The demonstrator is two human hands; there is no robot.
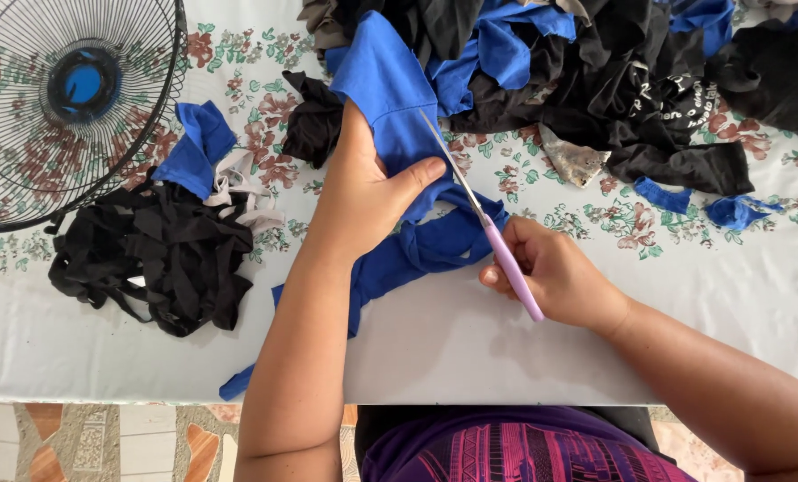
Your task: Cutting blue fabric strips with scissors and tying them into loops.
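Observation:
My left hand (pixel 363 192) pinches a blue piece of cloth (pixel 390 94) between thumb and fingers, holding it up off the table. My right hand (pixel 555 272) grips scissors with lilac handles (pixel 510 268); their metal blades (pixel 452 165) run up along the right edge of the blue cloth, beside my left thumb. Blue strips (pixel 426 245) trail from the cloth down between my hands and over the table's near edge.
A heap of black strips (pixel 171 254) with a blue scrap (pixel 198 147) lies at the left. A wire fan guard (pixel 68 98) sits far left. A big pile of black and blue cloth (pixel 613 71) fills the back. The table has a floral cover (pixel 729 268).

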